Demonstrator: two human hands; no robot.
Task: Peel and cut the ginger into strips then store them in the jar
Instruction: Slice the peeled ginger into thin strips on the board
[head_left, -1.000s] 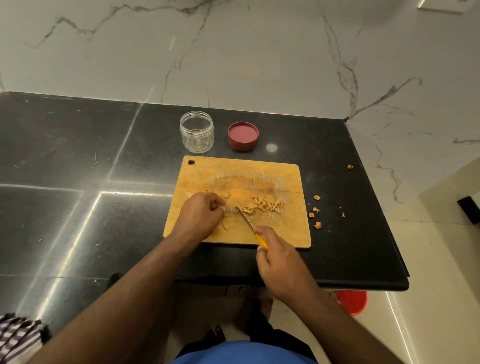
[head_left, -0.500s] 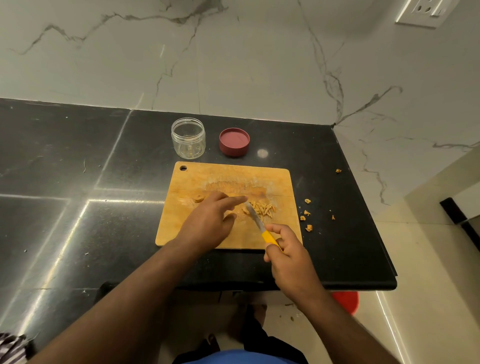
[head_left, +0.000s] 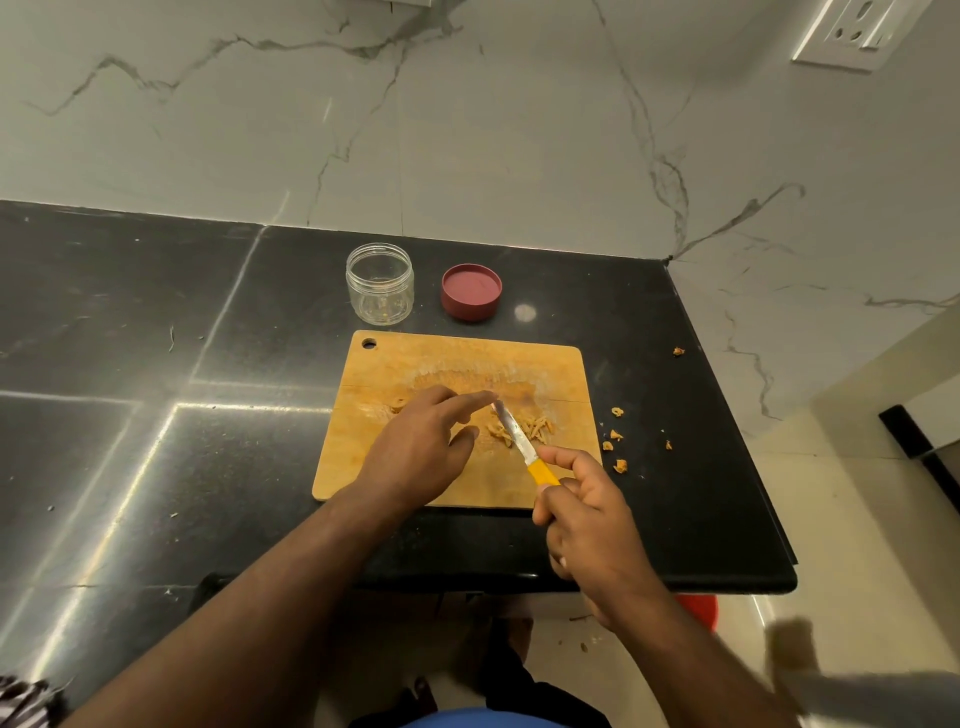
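My right hand (head_left: 587, 514) grips the knife (head_left: 522, 441) by its yellow handle, blade over the ginger strips (head_left: 524, 428) heaped mid cutting board (head_left: 405, 364). Left hand (head_left: 421, 447) open, forefinger extended to the blade tip, probably wiping it. Jar (head_left: 380, 283) beyond board, uncapped for loading.

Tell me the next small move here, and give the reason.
Probably gather the ginger strips on the cutting board with the left hand and the knife held by the right hand: the strips lie cut in a loose pile, and the jar stands open.
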